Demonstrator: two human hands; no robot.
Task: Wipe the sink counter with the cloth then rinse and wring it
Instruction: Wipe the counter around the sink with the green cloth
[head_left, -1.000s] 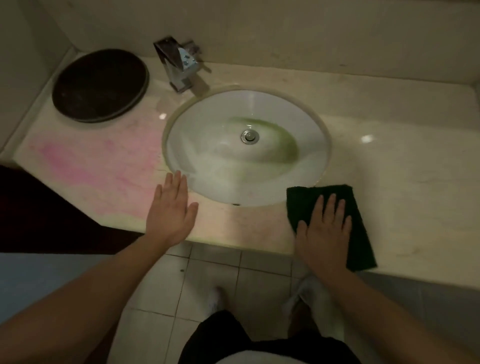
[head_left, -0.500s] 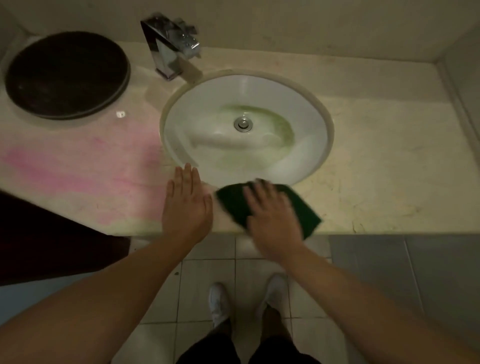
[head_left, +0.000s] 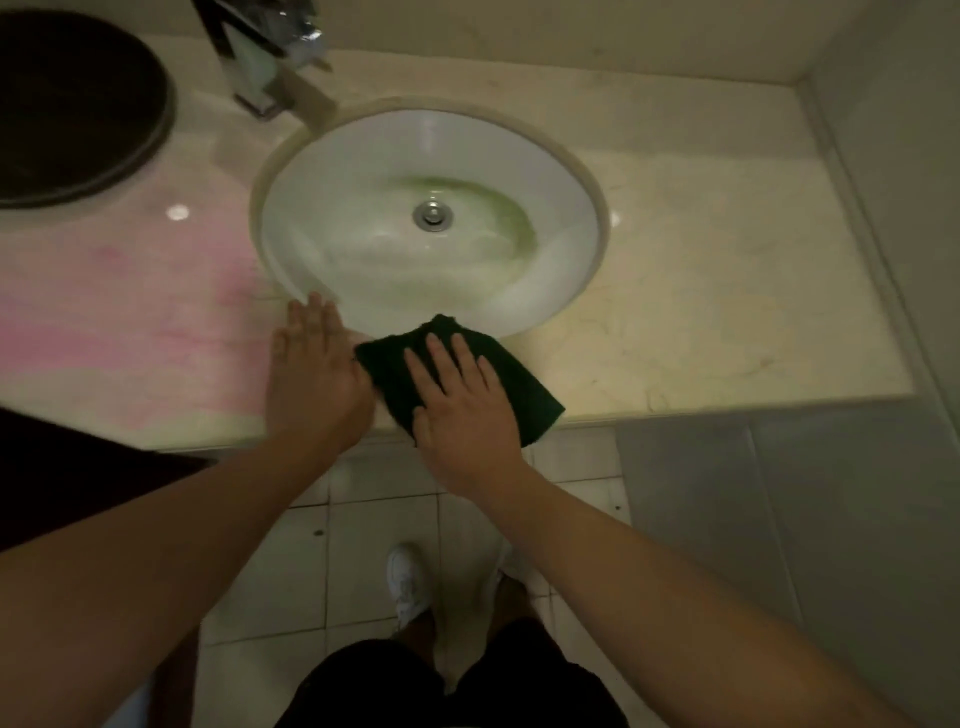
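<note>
— Leftward along the front edge of the pale cream stone surface (head_left: 727, 291) is where the dark green square cloth (head_left: 524, 384) has slid since a second ago. It lay nearer 5 o'clock of the basin then, and now it sits at 6 o'clock.

— Which hand is on it?

— The right hand (head_left: 467, 410), laid flat on top. Its fingers (head_left: 462, 353) are straight and slightly spread, pressing rather than gripping. The cloth's far corner overlaps the rim of the white oval sink basin (head_left: 363, 171), and its near edge reaches the front lip of the surface.

— And the left hand?

— The left hand (head_left: 314, 374) is palm down on the surface at 7 o'clock of the basin, fingers straight and close together, holding nothing. Its thumb side is just beside the cloth's left edge, but I cannot tell whether they touch.

— Anything else about?

— A pink stain (head_left: 130, 322) spreads over the surface at 8 to 9 o'clock of the basin. A dark round tray (head_left: 72, 104) sits at 10 o'clock, and a square chrome tap (head_left: 260, 57) at 11 o'clock. A greenish smear curves round the metal drain (head_left: 432, 214). Below, a white shoe (head_left: 410, 582) stands on pale floor tiles (head_left: 363, 519).
</note>
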